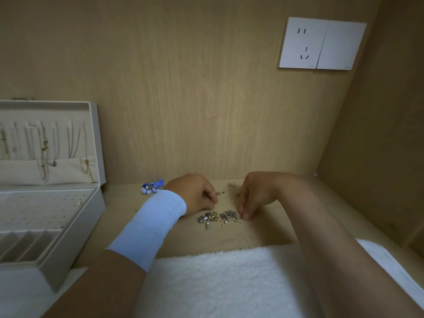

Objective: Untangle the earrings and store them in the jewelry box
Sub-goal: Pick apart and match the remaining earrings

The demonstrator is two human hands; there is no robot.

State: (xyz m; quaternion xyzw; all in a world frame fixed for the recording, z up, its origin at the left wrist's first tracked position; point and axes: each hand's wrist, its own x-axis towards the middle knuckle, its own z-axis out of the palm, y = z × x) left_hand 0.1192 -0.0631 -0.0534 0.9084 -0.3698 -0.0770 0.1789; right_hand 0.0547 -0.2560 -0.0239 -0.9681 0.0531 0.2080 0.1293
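Observation:
A tangled pile of small gold and silver earrings (218, 218) lies on the wooden shelf. My right hand (254, 193) reaches down at the pile's right edge, thumb and fingertips pinching an earring there. My left hand (195, 195) rests just behind the pile's left part with its fingers curled under; whether they hold anything is hidden. The open grey jewelry box (75, 228) stands at the left, with a perforated earring panel and slotted compartments inside. A blue beaded earring cluster (152, 187) lies behind my left wrist.
A loose earring (220, 193) and a pair of studs (231, 184) lie behind the hands near the back wall. Necklaces hang in the box lid (46, 143). A white fluffy towel (218, 283) covers the front. A wall socket (321, 43) sits at the upper right.

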